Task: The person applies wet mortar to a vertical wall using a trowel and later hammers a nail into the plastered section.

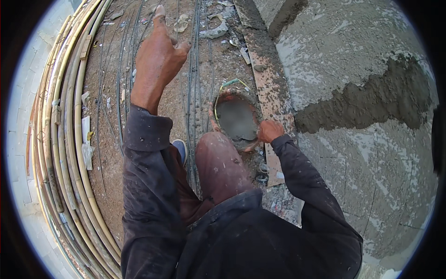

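My left hand (158,58) is raised out in front over the dirt floor, fingers loosely curled with the index finger pointing away, holding nothing. My right hand (269,130) is low beside my knee, closed at the right rim of an orange pan (216,100) filled with wet grey mortar (236,118). What the right hand grips is hidden; it may be a tool handle or the pan's edge. A block wall (367,153) rises on the right with a dark band of fresh mortar (367,104) smeared across it.
Coils of pale conduit pipe (69,139) curve along the left. Thin dark wires (193,69) run along the dirt floor. A wooden plank (267,79) lies at the wall's foot. Scraps and debris (213,31) are scattered ahead. My blue shoe (180,149) shows beside my knee.
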`<state>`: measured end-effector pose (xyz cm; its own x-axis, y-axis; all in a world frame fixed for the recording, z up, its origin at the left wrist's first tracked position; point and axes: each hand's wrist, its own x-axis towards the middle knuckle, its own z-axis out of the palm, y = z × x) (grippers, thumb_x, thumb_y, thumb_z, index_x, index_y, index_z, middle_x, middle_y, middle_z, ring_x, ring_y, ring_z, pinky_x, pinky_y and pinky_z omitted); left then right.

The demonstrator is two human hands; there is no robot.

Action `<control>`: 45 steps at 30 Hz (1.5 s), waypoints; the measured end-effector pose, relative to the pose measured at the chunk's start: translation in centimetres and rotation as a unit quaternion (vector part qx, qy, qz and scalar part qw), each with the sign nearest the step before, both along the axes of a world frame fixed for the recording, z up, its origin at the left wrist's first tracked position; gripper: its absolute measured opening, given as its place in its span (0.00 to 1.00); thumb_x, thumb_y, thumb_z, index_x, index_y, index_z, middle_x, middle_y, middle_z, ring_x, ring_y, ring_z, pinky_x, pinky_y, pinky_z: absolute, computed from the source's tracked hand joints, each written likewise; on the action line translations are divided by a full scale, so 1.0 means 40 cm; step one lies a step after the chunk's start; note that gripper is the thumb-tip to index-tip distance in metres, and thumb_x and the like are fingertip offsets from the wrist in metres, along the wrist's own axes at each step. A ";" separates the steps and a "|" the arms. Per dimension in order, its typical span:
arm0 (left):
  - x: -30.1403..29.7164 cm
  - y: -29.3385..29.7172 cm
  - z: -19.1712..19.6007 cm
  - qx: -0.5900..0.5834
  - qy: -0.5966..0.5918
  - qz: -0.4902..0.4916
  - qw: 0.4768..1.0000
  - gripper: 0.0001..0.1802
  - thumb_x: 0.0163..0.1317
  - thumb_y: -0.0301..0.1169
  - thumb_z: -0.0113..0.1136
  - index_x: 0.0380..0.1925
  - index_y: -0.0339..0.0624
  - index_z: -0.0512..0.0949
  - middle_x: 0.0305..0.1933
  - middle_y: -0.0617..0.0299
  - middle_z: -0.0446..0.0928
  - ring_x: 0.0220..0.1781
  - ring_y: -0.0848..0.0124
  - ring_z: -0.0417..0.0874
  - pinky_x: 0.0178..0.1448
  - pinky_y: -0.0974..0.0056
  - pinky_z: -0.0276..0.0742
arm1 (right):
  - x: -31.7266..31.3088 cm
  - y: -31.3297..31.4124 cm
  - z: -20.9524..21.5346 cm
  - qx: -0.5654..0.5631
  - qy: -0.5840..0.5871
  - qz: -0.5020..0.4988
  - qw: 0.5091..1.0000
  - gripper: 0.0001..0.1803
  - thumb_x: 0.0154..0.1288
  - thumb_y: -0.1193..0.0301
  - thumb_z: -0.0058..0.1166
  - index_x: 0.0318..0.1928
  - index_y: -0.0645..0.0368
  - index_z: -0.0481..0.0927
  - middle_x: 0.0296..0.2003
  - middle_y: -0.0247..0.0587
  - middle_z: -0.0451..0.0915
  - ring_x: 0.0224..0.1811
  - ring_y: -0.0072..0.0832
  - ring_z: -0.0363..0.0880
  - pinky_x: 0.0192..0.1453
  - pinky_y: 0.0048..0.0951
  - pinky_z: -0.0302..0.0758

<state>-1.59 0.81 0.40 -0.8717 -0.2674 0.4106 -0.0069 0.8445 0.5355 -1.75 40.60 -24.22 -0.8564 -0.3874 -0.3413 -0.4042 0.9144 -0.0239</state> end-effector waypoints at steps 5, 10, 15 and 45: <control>0.003 0.017 0.015 0.013 0.013 -0.019 1.000 0.51 0.66 0.38 0.70 0.82 0.36 0.53 0.48 0.44 0.88 0.46 0.51 0.92 0.53 0.50 0.88 | 0.004 0.031 -0.034 -0.084 0.088 -0.052 0.991 0.12 0.57 0.64 0.62 0.34 0.60 0.90 0.32 0.61 0.87 0.36 0.60 0.87 0.44 0.55 0.84; 0.010 0.048 0.017 -0.005 0.021 -0.032 0.999 0.49 0.68 0.36 0.70 0.82 0.37 0.53 0.49 0.42 0.87 0.50 0.51 0.92 0.54 0.51 0.88 | 0.131 -0.050 -0.140 -0.151 -0.023 -0.114 0.982 0.17 0.64 0.61 0.62 0.46 0.59 0.90 0.43 0.64 0.87 0.49 0.60 0.86 0.55 0.50 0.82; 0.026 0.032 0.016 0.008 0.022 -0.034 0.999 0.49 0.68 0.36 0.69 0.82 0.36 0.52 0.50 0.41 0.87 0.51 0.51 0.92 0.54 0.52 0.88 | 0.184 0.104 -0.077 -0.351 -0.087 -0.155 0.919 0.20 0.71 0.58 0.60 0.56 0.56 0.89 0.55 0.56 0.86 0.59 0.58 0.83 0.65 0.51 0.78; -0.087 0.077 -0.035 0.087 -0.015 -0.001 0.996 0.49 0.64 0.31 0.70 0.81 0.44 0.54 0.49 0.46 0.86 0.46 0.50 0.89 0.51 0.49 0.81 | 0.333 0.493 1.215 -0.423 0.651 -0.275 0.568 0.13 0.82 0.63 0.56 0.45 0.61 0.78 0.29 0.27 0.74 0.28 0.19 0.69 0.35 0.26 0.70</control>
